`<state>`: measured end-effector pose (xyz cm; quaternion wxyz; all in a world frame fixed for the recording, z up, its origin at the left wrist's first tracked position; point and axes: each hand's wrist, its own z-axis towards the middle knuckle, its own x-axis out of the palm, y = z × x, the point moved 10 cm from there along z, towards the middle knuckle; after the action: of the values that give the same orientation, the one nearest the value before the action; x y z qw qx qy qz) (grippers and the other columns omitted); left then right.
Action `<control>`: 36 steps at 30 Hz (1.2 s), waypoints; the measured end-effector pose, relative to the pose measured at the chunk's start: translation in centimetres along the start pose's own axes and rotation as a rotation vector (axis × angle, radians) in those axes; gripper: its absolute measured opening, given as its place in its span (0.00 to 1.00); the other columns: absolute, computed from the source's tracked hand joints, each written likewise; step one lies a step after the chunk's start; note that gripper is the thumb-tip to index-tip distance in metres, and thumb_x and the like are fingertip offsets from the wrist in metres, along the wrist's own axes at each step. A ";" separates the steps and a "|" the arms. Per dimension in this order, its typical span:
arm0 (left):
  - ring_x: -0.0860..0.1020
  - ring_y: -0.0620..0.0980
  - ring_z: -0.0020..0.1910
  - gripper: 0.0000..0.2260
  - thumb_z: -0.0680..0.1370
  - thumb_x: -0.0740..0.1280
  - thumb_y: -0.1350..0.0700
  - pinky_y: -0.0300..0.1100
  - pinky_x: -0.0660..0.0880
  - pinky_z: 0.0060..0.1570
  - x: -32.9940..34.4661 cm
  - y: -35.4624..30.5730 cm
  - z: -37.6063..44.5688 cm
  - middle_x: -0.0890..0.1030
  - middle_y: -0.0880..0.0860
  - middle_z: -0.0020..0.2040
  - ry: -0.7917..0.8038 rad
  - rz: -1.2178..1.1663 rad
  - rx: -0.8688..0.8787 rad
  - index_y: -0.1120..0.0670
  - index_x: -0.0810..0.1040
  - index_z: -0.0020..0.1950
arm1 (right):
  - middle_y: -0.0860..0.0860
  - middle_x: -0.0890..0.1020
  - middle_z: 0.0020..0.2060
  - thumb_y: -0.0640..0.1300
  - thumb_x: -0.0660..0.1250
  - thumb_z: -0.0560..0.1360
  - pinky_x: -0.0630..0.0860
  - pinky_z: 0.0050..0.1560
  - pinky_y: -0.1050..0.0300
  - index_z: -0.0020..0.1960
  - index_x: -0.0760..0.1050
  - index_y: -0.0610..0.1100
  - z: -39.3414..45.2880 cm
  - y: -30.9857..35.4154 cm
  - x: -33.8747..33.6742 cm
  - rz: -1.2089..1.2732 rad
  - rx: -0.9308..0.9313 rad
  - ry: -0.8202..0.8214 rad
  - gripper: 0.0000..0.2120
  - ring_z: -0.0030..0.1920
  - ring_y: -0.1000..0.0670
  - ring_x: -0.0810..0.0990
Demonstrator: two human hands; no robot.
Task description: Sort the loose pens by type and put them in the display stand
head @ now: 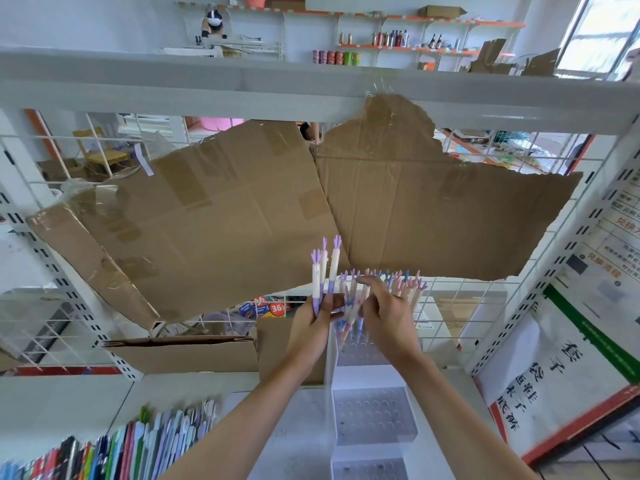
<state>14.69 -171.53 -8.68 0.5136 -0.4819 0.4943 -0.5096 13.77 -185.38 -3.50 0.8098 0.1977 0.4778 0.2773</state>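
A shop aisle: white slotted shelving with wire grid backs, torn cardboard sheets (242, 216) taped across the grid at twelve o'clock. The left hand (313, 327) grips a small bunch of purple-and-white pens (323, 275), antler-like toppers upward. Just at its three o'clock, the right hand (388, 317) has fingers curled among mixed pink, blue and purple pens (381, 289) standing in the top tier of the white display stand (372, 414); whether it actually pinches one I cannot tell. Lower tiers at six o'clock show vacant holes. At seven o'clock lies a row of assorted loose pens (138, 445).

Risk, as I judge it: the crowded toppers may snag on a pen being drawn out, tipping its neighbours, and the left-hand bunch could slip.

Packaging behind, at ten o'clock of the hands, reads "36". Posters at three o'clock carry Chinese characters, mostly blurred.
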 end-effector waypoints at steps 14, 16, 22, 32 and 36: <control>0.82 0.46 0.50 0.14 0.81 0.59 0.52 0.33 0.77 0.46 0.0 1.0 0.2 0.84 0.52 0.50 0.019 -0.082 -0.027 0.57 0.79 0.58 | 0.47 0.83 0.40 0.37 0.55 0.70 0.71 0.32 0.57 0.61 0.78 0.47 1.1 2.9 -0.6 -0.173 -0.332 0.192 0.23 0.36 0.48 0.79; 0.83 0.44 0.48 0.13 0.81 0.59 0.52 0.32 0.77 0.44 0.0 1.0 0.2 0.84 0.51 0.50 0.010 -0.089 -0.029 0.57 0.78 0.57 | 0.48 0.83 0.38 0.36 0.55 0.69 0.69 0.29 0.59 0.58 0.80 0.48 0.9 3.2 -0.7 -0.163 -0.368 0.200 0.23 0.32 0.55 0.74; 0.83 0.45 0.49 0.13 0.81 0.59 0.52 0.35 0.78 0.47 0.0 1.0 0.4 0.84 0.50 0.48 -0.003 -0.078 -0.017 0.57 0.80 0.57 | 0.49 0.84 0.40 0.34 0.58 0.69 0.72 0.25 0.56 0.61 0.78 0.50 0.7 3.9 -0.8 -0.240 -0.448 0.212 0.24 0.29 0.50 0.75; 0.82 0.47 0.50 0.10 0.81 0.59 0.51 0.41 0.77 0.53 -0.4 1.2 0.3 0.84 0.50 0.49 -0.019 -0.084 -0.015 0.48 0.80 0.50 | 0.47 0.84 0.36 0.37 0.58 0.66 0.67 0.26 0.58 0.57 0.80 0.46 1.4 3.3 -2.4 -0.370 -0.420 0.091 0.23 0.28 0.43 0.79; 0.83 0.48 0.50 0.10 0.81 0.59 0.53 0.46 0.78 0.55 -0.5 1.4 0.4 0.84 0.52 0.50 -0.037 -0.105 -0.017 0.51 0.79 0.51 | 0.45 0.85 0.41 0.38 0.56 0.68 0.74 0.29 0.55 0.58 0.80 0.45 1.5 2.5 -2.6 -0.411 -0.379 0.089 0.23 0.32 0.41 0.81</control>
<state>15.20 -170.97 -10.06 0.4910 -0.5209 0.4629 -0.5228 13.39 -185.18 0.38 0.8499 -0.0707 0.4824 0.2001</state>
